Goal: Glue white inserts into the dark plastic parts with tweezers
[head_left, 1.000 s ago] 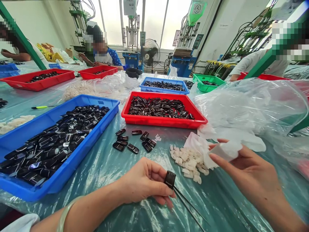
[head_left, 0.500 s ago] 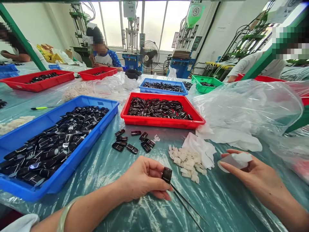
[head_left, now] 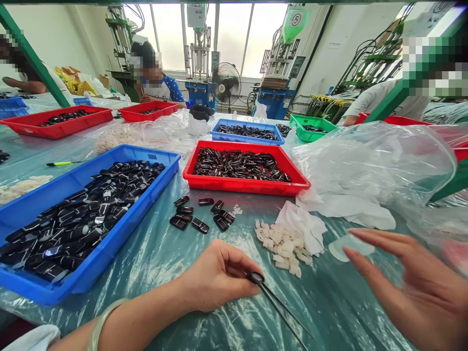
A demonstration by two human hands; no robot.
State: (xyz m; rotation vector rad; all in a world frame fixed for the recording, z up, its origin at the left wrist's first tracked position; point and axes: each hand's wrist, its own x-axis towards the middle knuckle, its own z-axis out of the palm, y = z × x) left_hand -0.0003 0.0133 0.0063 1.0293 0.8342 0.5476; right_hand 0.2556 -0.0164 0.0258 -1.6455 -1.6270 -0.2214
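Note:
My left hand (head_left: 226,278) is closed, its thumb and fingers pinching a small black plastic piece (head_left: 255,278) whose rounded end faces up. Two thin metal prongs, like tweezers (head_left: 283,309), stretch from beside that piece toward the lower right; whether the hand grips them too, I cannot tell. My right hand (head_left: 405,278) has its thumb and fingers apart, slightly blurred. By its fingertips is a translucent whitish container (head_left: 349,247), low over the plastic-covered table. Several loose black pieces (head_left: 200,225) lie beyond my left hand, and a heap of off-white small parts (head_left: 287,246) sits between the hands.
A blue tray (head_left: 161,187) of black pieces stands at left, a red tray (head_left: 248,186) ahead. White cloth (head_left: 303,224) and a clear plastic bag (head_left: 380,161) lie at right. A green bar (head_left: 402,87) slants across the right. Co-workers sit farther back.
My right hand has opened and drawn right, away from the translucent container. My left hand has turned the black piece so its rounded end shows.

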